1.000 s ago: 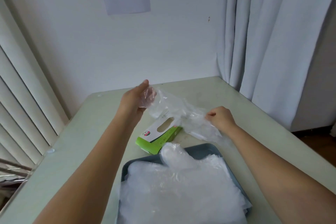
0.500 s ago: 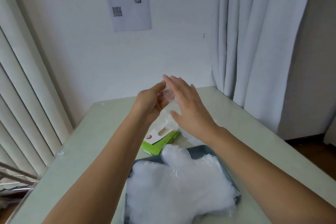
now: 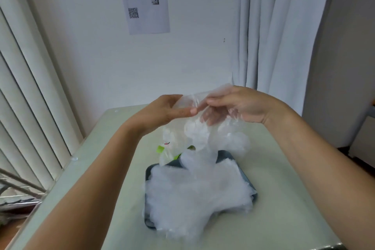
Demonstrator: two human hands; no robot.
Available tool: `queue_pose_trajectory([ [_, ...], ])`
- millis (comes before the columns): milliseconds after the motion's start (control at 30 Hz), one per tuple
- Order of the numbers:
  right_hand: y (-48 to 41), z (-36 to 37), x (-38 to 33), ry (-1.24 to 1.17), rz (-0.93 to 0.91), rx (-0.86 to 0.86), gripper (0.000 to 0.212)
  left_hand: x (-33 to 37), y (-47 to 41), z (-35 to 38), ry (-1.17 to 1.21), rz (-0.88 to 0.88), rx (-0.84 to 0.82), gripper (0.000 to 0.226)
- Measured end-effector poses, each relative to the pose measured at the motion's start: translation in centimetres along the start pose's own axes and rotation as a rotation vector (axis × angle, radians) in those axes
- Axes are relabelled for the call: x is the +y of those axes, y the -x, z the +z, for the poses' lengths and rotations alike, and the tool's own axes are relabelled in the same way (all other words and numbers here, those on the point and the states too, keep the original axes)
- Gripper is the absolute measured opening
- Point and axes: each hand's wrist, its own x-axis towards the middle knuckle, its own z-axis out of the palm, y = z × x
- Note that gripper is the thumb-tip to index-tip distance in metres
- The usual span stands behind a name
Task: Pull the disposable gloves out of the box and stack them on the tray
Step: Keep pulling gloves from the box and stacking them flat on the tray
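Now thin clear plastic glove [image 3: 199, 134] is re-gripped, pinched by left hand [image 3: 166, 111] & right hand [image 3: 241, 105]; stacking due on dark grey tray [image 3: 227, 154] below fingers [image 3: 182, 112].

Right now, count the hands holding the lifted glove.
2. The left hand pinches the glove at its upper left edge; the right hand holds its upper right edge. Neither is hidden.

Plain indoor room here, home or small office: white curtains [image 3: 284, 26] at right, vertical blinds [image 3: 24, 87] at left, a QR-coded sheet [image 3: 146, 2] taped upper centre, pale table [image 3: 284, 219] below.
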Motion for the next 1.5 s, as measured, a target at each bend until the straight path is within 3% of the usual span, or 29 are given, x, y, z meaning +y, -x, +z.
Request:
queue_pose_trajectory([
  [100, 1.2, 0.1, 0.6, -0.140, 0.064, -0.058, 0.022, -0.5, 0.7, 0.7, 0.155, -0.038, -0.133, 0.028],
  [200, 2.3, 0.2, 2.0, -0.243, 0.126, -0.062, 0.024, -2.1, 1.5, 1.0, 0.321, -0.097, -0.234, 0.058],
  [300, 3.3, 0.6, 3.6, -0.313, 0.178, -0.067, 0.027, -3.9, 2.2, 1.5, 0.503, -0.288, -0.214, 0.104],
  [367, 3.8, 0.7, 4.5, -0.384, 0.198, -0.059, 0.030, -5.0, 2.4, 2.1, 0.555, -0.407, -0.267, 0.119],
  [500, 3.8, 0.5, 5.0, -0.353, 0.187, -0.047, 0.035, -5.9, 2.6, 3.7, 0.669, -0.355, -0.336, 0.082],
  [600, 3.0, 0.1, 5.2, -0.246, 0.119, 0.045, 0.018, -5.5, 2.5, 3.4, 0.709, -0.239, -0.252, 0.039],
  [667, 2.5, -0.2, 5.5, -0.151, 0.076, 0.107, 0.012, -5.2, 2.4, 2.8, 0.545, -0.188, -0.111, 0.027],
  [900, 2.0, 0.5, 7.5, 0.328, -0.139, 0.424, 0.013, -3.7, 3.9, 2.4, -0.037, -0.036, 0.443, 0.033],
  [967, 2.2, 0.8, 8.3, 0.343, -0.189, 0.499, 0.012, -4.0, 4.8, 2.7, -0.263, 0.117, 0.516, 0.036],
  [1067, 3.3, 1.3, 9.5, 0.315, -0.234, 0.591, 0.010, -5.3, 6.1, 3.3, -0.610, 0.479, 0.588, 0.029],
  [1133, 4.3, 1.8, 10.3, 0.240, -0.199, 0.592, 0.015, -6.9, 6.8, 4.0, -0.780, 0.660, 0.600, 0.015],
  [1267, 6.0, 3.1, 12.7, 0.117, -0.172, 0.405, 0.038, -10.5, 7.8, 5.9, -0.891, 0.782, 0.534, 0.016],
  [1400, 7.1, 3.5, 16.1, 0.259, 0.047, 0.261, 0.061, -13.7, 8.9, 7.5, -0.937, 0.735, 0.293, 0.029],
  [1500, 7.6, 3.2, 17.9, 0.415, 0.164, 0.163, 0.061, -14.6, 9.4, 8.2, -0.999, 0.613, 0.109, 0.025],
])
